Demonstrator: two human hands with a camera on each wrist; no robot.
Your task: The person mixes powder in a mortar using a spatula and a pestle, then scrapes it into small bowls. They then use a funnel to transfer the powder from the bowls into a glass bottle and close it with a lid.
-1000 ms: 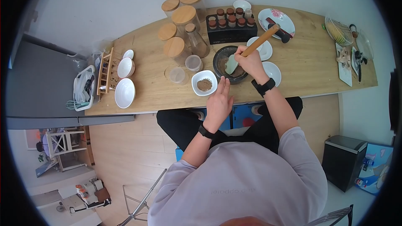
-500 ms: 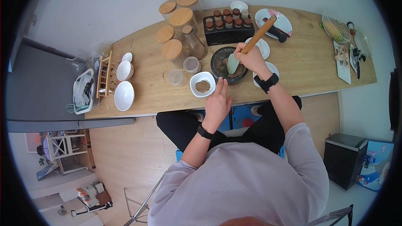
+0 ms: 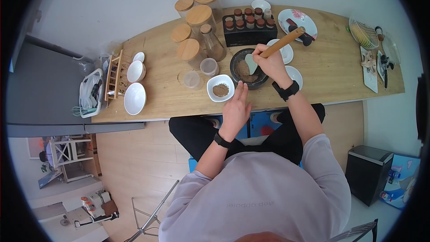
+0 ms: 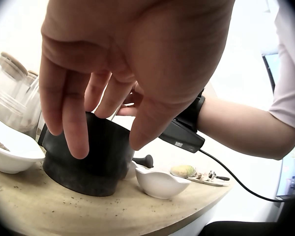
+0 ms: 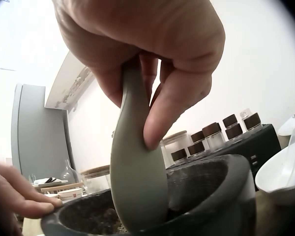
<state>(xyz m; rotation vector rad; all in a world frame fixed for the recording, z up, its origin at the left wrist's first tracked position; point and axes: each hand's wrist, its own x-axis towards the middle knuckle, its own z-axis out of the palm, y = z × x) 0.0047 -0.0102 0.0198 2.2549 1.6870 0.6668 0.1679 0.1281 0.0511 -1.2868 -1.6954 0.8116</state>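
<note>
A black mortar [image 3: 233, 72] stands on the table with brown powder in it. My right hand [image 3: 271, 64] grips a spatula low on its wooden handle [image 3: 283, 42], near the pale green blade [image 5: 137, 167]. That blade points down inside the mortar, close to the wall in the right wrist view. My left hand [image 3: 235, 112] rests its fingertips on the mortar's near rim, the fingers fairly straight in the head view. Just left of the mortar is a white square bowl [image 3: 214, 96] holding brown powder [image 3: 220, 90].
Two clear plastic cups [image 3: 209, 66] and wooden-lidded jars [image 3: 190, 50] stand behind the bowl. A black rack [image 3: 242, 40] of spice bottles is behind the mortar. White bowls [image 3: 294, 77] sit at its right, a floral plate [image 3: 309, 20] farther back. More bowls [image 3: 135, 99] are at the left.
The spatula blade has shifted within the mortar toward its far right side, showing more of the powder. My left hand keeps its fingertips on the rim.
</note>
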